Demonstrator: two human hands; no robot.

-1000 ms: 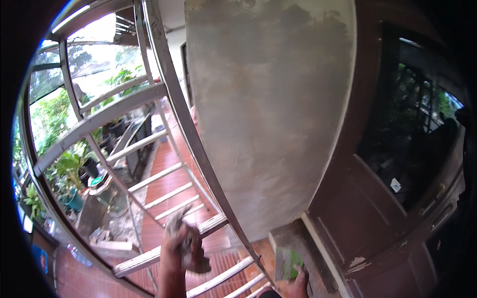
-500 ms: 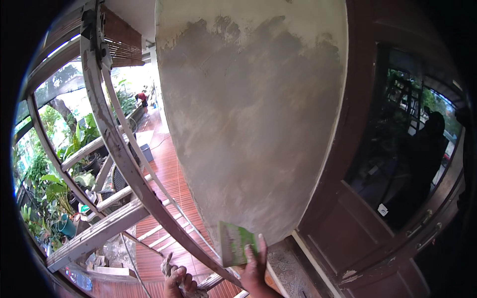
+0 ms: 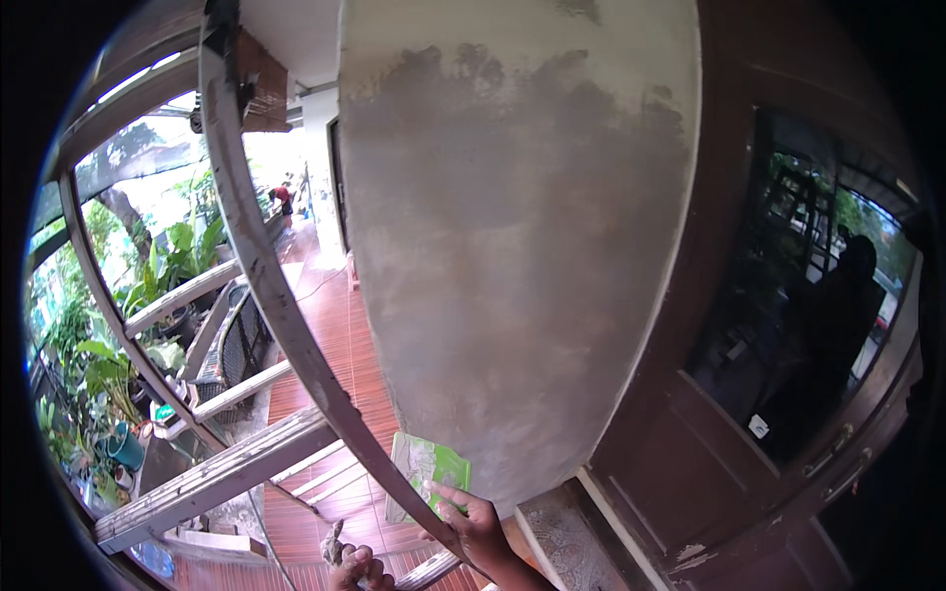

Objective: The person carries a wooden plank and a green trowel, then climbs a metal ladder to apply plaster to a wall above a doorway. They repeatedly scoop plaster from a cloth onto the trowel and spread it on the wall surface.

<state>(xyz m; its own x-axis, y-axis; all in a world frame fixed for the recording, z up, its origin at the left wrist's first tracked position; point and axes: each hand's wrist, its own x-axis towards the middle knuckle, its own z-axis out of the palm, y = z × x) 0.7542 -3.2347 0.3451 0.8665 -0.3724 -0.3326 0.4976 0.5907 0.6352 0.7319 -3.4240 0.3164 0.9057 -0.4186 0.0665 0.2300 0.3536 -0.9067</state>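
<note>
My right hand [image 3: 478, 530] is closed on a green rectangular plastering float [image 3: 451, 469], its face smeared with grey plaster. The float is beside the lower left edge of the wall [image 3: 532, 256], behind the ladder's long rail; whether it touches the wall I cannot tell. Wet grey plaster covers most of that wall, and a paler band shows at the top. Low in the view, my left hand [image 3: 361, 569] is closed around a crumpled, dirty grey rag [image 3: 333, 542]. Part of the left hand is cut off by the lower edge.
A worn ladder [image 3: 286, 330] stands close on the left, its rungs [image 3: 217, 473] crossing in front of the tiled floor [image 3: 325, 320]. To the right is a brown door [image 3: 680, 473] with dark glass. Potted plants [image 3: 118, 374] line the far left; another person [image 3: 283, 202] bends over in the distance.
My right hand has brought the float leftward, and its plaster-smeared face now shows more. The whole view has shifted, so the wall and ladder sit further right. My left hand still grips the rag.
</note>
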